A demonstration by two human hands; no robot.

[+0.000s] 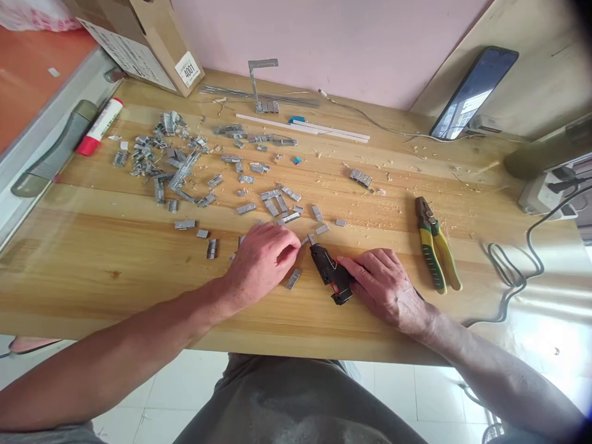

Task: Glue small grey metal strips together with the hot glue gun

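Note:
My right hand [383,285] is closed around a small black glue gun [329,272] that lies low on the wooden table [324,320], nozzle pointing up-left. My left hand [263,256] pinches a small grey metal piece [309,238] right at the nozzle tip. Another grey strip [293,279] lies on the table between the two hands. Several more grey metal pieces [277,202] are scattered just beyond my left hand.
A dense heap of metal pieces [161,154] sits far left. Yellow-green pliers [435,250] lie right of my hand, a black cable [513,271] beyond. A phone [472,92] leans at the back right, a cardboard box [139,43] back left, white sticks [300,126] near the wall.

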